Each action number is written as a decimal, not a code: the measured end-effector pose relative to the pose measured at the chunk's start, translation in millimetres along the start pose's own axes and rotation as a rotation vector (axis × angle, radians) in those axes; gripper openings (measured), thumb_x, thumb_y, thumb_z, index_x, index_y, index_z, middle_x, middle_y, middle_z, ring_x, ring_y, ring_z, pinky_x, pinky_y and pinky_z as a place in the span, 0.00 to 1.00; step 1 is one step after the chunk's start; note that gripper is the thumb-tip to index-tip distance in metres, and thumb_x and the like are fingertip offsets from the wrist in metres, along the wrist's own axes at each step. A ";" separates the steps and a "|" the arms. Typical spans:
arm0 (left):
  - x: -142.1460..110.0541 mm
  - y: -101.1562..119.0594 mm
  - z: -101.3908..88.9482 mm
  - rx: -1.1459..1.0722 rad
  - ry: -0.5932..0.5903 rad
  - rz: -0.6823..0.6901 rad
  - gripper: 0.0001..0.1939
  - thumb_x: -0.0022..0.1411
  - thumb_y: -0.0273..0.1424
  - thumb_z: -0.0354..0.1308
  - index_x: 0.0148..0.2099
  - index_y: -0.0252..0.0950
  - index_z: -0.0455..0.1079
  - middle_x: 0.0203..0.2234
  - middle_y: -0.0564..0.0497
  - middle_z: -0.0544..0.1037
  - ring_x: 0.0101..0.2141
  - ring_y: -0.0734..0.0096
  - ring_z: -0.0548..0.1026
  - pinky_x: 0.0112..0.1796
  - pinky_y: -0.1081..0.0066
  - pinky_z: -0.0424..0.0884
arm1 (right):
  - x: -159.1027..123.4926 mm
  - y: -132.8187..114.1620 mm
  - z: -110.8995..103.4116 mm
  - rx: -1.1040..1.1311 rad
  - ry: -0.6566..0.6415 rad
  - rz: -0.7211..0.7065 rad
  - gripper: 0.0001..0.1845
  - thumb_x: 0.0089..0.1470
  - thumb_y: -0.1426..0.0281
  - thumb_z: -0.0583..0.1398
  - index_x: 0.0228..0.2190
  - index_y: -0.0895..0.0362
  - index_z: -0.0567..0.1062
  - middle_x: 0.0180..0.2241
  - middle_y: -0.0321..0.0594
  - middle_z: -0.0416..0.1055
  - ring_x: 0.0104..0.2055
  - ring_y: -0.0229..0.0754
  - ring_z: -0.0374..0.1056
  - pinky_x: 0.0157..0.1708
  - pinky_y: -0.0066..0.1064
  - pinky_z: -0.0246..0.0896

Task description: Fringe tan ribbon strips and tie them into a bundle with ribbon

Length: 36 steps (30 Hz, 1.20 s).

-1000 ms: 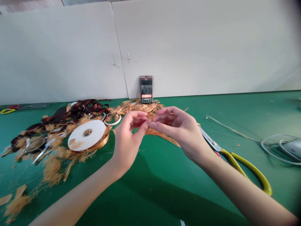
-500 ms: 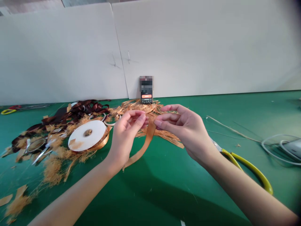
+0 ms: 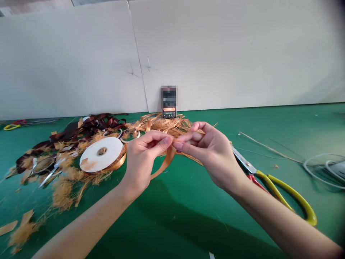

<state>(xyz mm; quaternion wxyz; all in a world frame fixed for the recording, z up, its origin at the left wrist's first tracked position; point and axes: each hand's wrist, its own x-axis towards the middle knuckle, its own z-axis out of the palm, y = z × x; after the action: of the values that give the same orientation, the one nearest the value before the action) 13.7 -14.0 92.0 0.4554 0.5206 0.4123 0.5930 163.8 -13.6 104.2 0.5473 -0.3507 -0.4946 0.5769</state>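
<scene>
A strip of orange-gold ribbon [image 3: 165, 162] hangs from between my fingertips and curves down to the left, its lower end hidden behind my left wrist. My left hand [image 3: 147, 154] pinches the ribbon's top between thumb and forefinger. Touching it at the tips, my right hand [image 3: 208, 151] pinches the same end, its other fingers curled. Behind both hands lies a heap of cut gold ribbon strips [image 3: 161, 123] on the green table. To the left, a white spool [image 3: 101, 154] wound with gold ribbon rests on frayed threads.
Yellow-handled scissors [image 3: 289, 190] lie by my right forearm, close to a white cord [image 3: 323, 156]. Dark brown ribbon [image 3: 88, 127] and small snips [image 3: 50, 176] sit among the scraps at left. A phone [image 3: 169, 102] leans against the white board [image 3: 229, 54].
My hands have come together, and the fingertips now meet at the ribbon's top end. Before, the left fingers were slightly apart from the right. Less of the ribbon's tail shows now.
</scene>
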 end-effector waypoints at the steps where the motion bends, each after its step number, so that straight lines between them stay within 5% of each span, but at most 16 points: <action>1: -0.1 -0.1 0.0 -0.040 -0.004 -0.018 0.02 0.53 0.30 0.65 0.28 0.39 0.77 0.27 0.53 0.78 0.30 0.71 0.75 0.35 0.71 0.74 | -0.6 0.3 0.8 0.020 0.003 0.011 0.23 0.42 0.71 0.69 0.31 0.52 0.59 0.29 0.35 0.77 0.35 0.41 0.75 0.41 0.36 0.72; 6: -0.8 0.4 0.9 -0.202 -0.025 -0.118 0.02 0.53 0.29 0.64 0.29 0.38 0.77 0.29 0.52 0.79 0.33 0.72 0.76 0.37 0.72 0.73 | -1.7 1.6 1.9 0.097 -0.019 0.059 0.23 0.43 0.72 0.68 0.33 0.53 0.59 0.29 0.34 0.76 0.34 0.39 0.74 0.41 0.35 0.72; 13: 3.5 2.0 1.4 -0.225 -0.049 -0.189 0.03 0.55 0.30 0.63 0.29 0.37 0.76 0.26 0.52 0.78 0.30 0.74 0.75 0.34 0.73 0.73 | 2.4 3.2 -0.6 0.008 0.013 -0.059 0.26 0.39 0.70 0.71 0.35 0.52 0.61 0.38 0.37 0.70 0.33 0.38 0.73 0.40 0.36 0.72; 18: 7.8 4.2 -2.8 -0.133 -0.180 -0.167 0.14 0.60 0.41 0.58 0.28 0.37 0.75 0.27 0.49 0.78 0.32 0.67 0.76 0.36 0.67 0.74 | 1.4 1.7 -0.9 -0.048 0.034 -0.066 0.26 0.38 0.68 0.71 0.34 0.51 0.61 0.40 0.37 0.66 0.32 0.38 0.72 0.37 0.35 0.72; 22: 7.8 7.7 -3.6 0.013 -0.214 -0.088 0.05 0.53 0.35 0.66 0.31 0.40 0.78 0.30 0.50 0.80 0.35 0.67 0.76 0.39 0.69 0.74 | 0.3 -0.7 -1.5 -0.061 0.019 -0.072 0.25 0.39 0.68 0.71 0.33 0.51 0.61 0.39 0.36 0.66 0.31 0.38 0.72 0.36 0.34 0.72; 27: 7.6 8.9 -3.4 0.018 -0.268 -0.041 0.08 0.48 0.32 0.69 0.34 0.41 0.79 0.33 0.51 0.81 0.35 0.66 0.78 0.36 0.70 0.75 | 1.8 -2.4 -3.9 -0.107 0.028 -0.085 0.22 0.42 0.68 0.69 0.33 0.51 0.61 0.40 0.37 0.68 0.31 0.39 0.73 0.34 0.34 0.73; 36: 9.2 3.3 -7.1 0.133 -0.145 -0.128 0.04 0.53 0.32 0.65 0.29 0.38 0.78 0.27 0.51 0.80 0.32 0.69 0.76 0.37 0.71 0.72 | 2.1 -3.9 -7.4 -0.161 -0.076 -0.065 0.17 0.45 0.71 0.67 0.34 0.53 0.64 0.40 0.37 0.70 0.33 0.38 0.73 0.36 0.33 0.72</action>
<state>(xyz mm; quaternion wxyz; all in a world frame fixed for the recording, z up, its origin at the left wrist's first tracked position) 5.9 -6.0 96.5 0.4854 0.5637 0.4491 0.4950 171.6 -10.4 106.3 0.5166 -0.3554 -0.5709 0.5300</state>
